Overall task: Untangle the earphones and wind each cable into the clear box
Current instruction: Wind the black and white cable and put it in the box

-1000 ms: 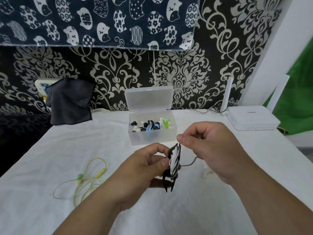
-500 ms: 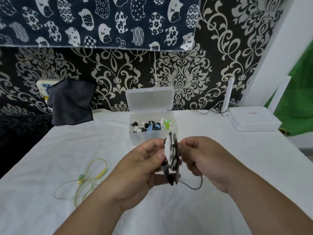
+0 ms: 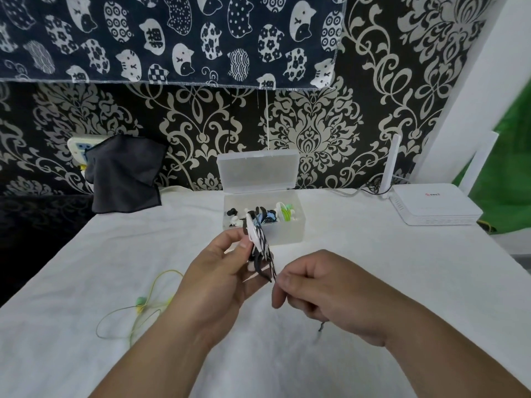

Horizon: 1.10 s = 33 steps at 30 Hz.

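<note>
My left hand (image 3: 218, 280) grips a black-and-white cable winder (image 3: 260, 242) with black earphone cable wound round it, held upright above the white cloth. My right hand (image 3: 324, 294) pinches the black cable at the winder's lower edge; the cable's loose end (image 3: 321, 326) pokes out below the palm. The clear box (image 3: 287, 235) stands open just behind the winder, its lid tilted back, with several wound earphones inside. A yellow-green earphone (image 3: 140, 301) lies loose on the cloth to the left.
The table is covered with a white cloth (image 3: 402, 268). A white router (image 3: 434, 206) with upright antennas sits at the back right. A dark cloth (image 3: 123, 173) hangs over a wall socket at the back left. Patterned wallpaper rises behind.
My right hand has dropped from the winder's top to below its lower edge, drawing the cable round. The winder has risen and tilted, and the free cable has become shorter.
</note>
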### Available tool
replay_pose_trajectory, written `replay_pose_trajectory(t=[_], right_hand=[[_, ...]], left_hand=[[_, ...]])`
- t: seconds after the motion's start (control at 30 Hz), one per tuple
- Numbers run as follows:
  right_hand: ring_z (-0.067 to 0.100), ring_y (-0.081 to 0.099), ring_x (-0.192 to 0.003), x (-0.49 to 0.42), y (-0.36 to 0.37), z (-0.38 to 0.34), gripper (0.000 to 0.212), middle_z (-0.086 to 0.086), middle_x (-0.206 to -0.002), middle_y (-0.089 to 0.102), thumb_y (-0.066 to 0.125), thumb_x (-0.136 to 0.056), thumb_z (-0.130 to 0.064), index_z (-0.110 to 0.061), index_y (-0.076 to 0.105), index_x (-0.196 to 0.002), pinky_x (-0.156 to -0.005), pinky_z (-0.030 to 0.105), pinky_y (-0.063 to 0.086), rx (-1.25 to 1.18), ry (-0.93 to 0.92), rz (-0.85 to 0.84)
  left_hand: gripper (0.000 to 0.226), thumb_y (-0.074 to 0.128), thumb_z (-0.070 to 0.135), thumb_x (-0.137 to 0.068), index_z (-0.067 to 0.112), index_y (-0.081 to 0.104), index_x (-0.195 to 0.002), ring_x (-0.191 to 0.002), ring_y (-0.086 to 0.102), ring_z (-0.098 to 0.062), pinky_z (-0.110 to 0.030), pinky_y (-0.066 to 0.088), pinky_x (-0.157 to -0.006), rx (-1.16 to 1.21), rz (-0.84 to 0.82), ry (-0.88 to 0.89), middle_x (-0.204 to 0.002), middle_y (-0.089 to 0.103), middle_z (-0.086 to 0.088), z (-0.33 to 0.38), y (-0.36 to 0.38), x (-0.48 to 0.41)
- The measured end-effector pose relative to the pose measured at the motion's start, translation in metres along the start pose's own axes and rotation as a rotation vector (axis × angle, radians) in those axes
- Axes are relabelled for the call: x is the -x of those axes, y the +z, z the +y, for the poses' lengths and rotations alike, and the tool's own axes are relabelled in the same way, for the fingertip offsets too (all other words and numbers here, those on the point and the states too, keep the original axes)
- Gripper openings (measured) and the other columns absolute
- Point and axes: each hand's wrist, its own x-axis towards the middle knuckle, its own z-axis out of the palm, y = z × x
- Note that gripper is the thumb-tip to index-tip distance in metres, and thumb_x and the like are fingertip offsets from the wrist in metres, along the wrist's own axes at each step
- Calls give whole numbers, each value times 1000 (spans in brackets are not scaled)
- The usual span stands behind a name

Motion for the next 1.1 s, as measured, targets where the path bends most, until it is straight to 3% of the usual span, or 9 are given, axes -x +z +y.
replay_pose_trajectory(t=[0.1, 0.2, 0.37, 0.53, 0.77, 0.87, 1.1], right_hand=[[9, 32, -48, 1, -3, -4, 30, -2, -55, 40, 55, -100, -21, -10, 73, -79, -49, 17, 29, -35, -54, 33], [12, 31, -47, 3, -9, -5, 27, 0, -52, 41, 60, -97, -16, -8, 72, -74, -47, 19, 27, -82, -68, 101], [13, 28, -45, 8, -22, -7, 24, 5, -51, 40, 60, -95, -10, -1, 69, -74, -41, 18, 25, -159, -89, 210], [11, 26, -46, 5, -27, -3, 27, 0, -49, 34, 65, -92, -10, -8, 69, -65, -44, 18, 25, -181, -153, 321], [7, 31, -43, -1, -30, 6, 23, -7, -49, 39, 74, -85, -22, -11, 68, -66, -45, 17, 27, -94, -181, 491], [10, 32, -44, -4, -27, 7, 29, -5, -50, 39, 71, -89, -25, -17, 66, -62, -45, 21, 28, -109, -153, 475], [15, 28, -49, -7, -15, 10, 50, 8, -66, 39, 54, -102, -27, -25, 63, -52, -47, 24, 23, -206, -41, 286]], left_hand=[[13, 49, 13, -101, 5, 59, -106, -68, 60, -26, -34, 57, -69, -195, -14, 52, -77, 67, -14, -2, -1, 0], [12, 49, 10, -101, 11, 62, -102, -73, 66, -26, -36, 57, -72, -375, -71, 108, -81, 69, -15, -4, 0, 2], [19, 55, 7, -98, 19, 67, -89, -66, 59, -14, -42, 61, -77, -570, -78, 128, -77, 60, -4, -7, -2, 2], [19, 54, 4, -98, 16, 67, -92, -73, 59, -17, -32, 56, -72, -547, -253, 67, -80, 63, -2, -5, 3, 8], [10, 60, 14, -94, 11, 66, -101, -87, 62, -31, -35, 54, -71, -364, -413, -28, -91, 67, -8, -4, 6, 12], [20, 61, 18, -88, 10, 67, -104, -92, 58, -37, -34, 54, -68, -294, -448, -60, -95, 66, -12, -5, 6, 13], [32, 69, 21, -84, 4, 68, -111, -78, 59, -24, -29, 55, -66, -55, -346, -23, -104, 63, -22, -2, 10, 11]])
